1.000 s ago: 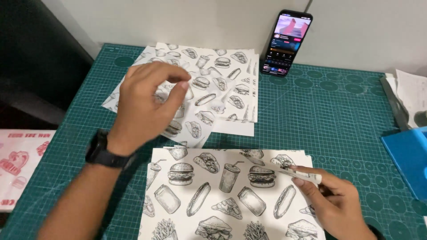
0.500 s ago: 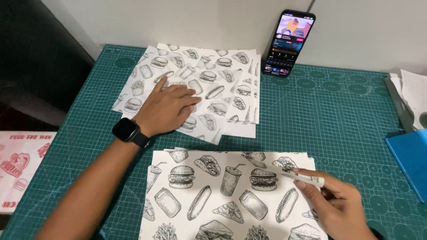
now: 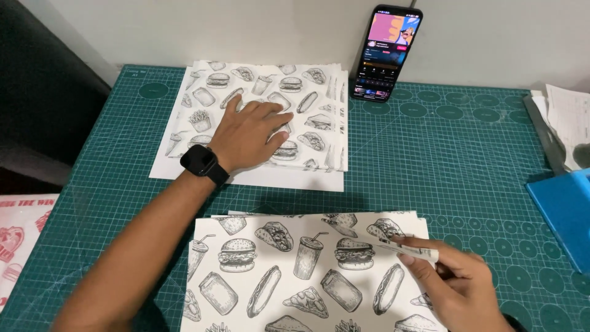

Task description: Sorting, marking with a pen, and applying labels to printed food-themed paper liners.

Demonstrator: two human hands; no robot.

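My left hand (image 3: 249, 132), with a black watch on the wrist, lies flat with fingers spread on a stack of paper sheets (image 3: 307, 92) printed with black-and-white fast-food drawings, at the back of the green cutting mat (image 3: 448, 166). A second printed sheet stack (image 3: 289, 276) lies near me. My right hand (image 3: 458, 289) pinches a small white stick-like thing (image 3: 412, 249) over that sheet's right edge.
A phone (image 3: 387, 52) with a lit screen leans against the wall at the back. A blue box (image 3: 565, 209) and some white papers (image 3: 568, 120) sit at the right edge. Red-and-white printed paper (image 3: 18, 237) lies off the mat at the left.
My left hand lowered a sheet onto the far stack and now presses flat on it; the stack looks squared up. My right hand has stayed almost still.
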